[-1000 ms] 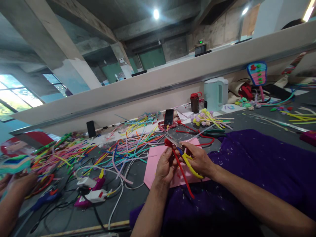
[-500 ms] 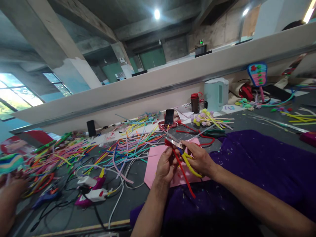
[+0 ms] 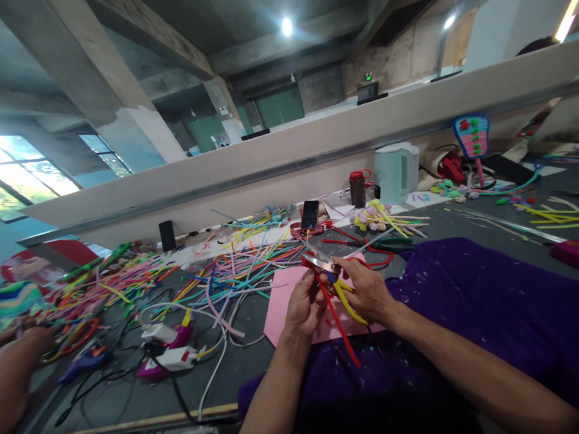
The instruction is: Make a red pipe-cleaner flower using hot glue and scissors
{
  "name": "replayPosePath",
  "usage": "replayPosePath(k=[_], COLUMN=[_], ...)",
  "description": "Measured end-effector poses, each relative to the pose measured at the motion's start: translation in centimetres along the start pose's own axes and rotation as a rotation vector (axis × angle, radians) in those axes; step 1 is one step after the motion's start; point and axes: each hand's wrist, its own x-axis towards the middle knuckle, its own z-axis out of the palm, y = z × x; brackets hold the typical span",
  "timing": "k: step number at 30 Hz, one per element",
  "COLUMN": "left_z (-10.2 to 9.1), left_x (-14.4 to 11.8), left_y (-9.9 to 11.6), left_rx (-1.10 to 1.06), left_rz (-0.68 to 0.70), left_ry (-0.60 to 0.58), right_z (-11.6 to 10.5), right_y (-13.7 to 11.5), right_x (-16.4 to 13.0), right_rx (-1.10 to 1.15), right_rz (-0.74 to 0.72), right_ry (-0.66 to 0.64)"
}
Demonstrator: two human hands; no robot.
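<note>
The right hand (image 3: 368,293) is closed around the yellow handles of a pair of scissors (image 3: 332,274), whose blades point up and left toward the left hand. The left hand (image 3: 305,307) is pinched shut on a red pipe cleaner (image 3: 337,328); its top end sits at the blades and its long tail hangs down past both wrists. Whether the blades are parted or closed on the stem cannot be told. Judging from this, the cut is in hand but not finished: the stem still reads as 1 piece, and no fresh offcut shows beside the hands.

Under the hands lies a pink sheet (image 3: 283,301), on a purple cloth (image 3: 474,301) that covers the near right of the table (image 3: 253,355). To the left sprawls a pile of coloured pipe cleaners (image 3: 217,274), with glue guns (image 3: 169,355) and cables nearer. Farther back stand a phone (image 3: 309,214), a jar (image 3: 357,188) and a kettle (image 3: 395,172). Another person's hand (image 3: 18,361) rests at the far left edge.
</note>
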Motion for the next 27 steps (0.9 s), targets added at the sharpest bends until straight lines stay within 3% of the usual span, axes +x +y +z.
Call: replayPosePath(k=[27], left_z=[0.16], left_x=[-0.19], left_y=[0.18], left_rx=[0.033], left_rz=[-0.041], left_ry=[-0.022], right_z=[-0.06], right_y=[0.36], right_x=[-0.18], right_rx=[-0.064], right_rz=[0.002], right_ry=[-0.055])
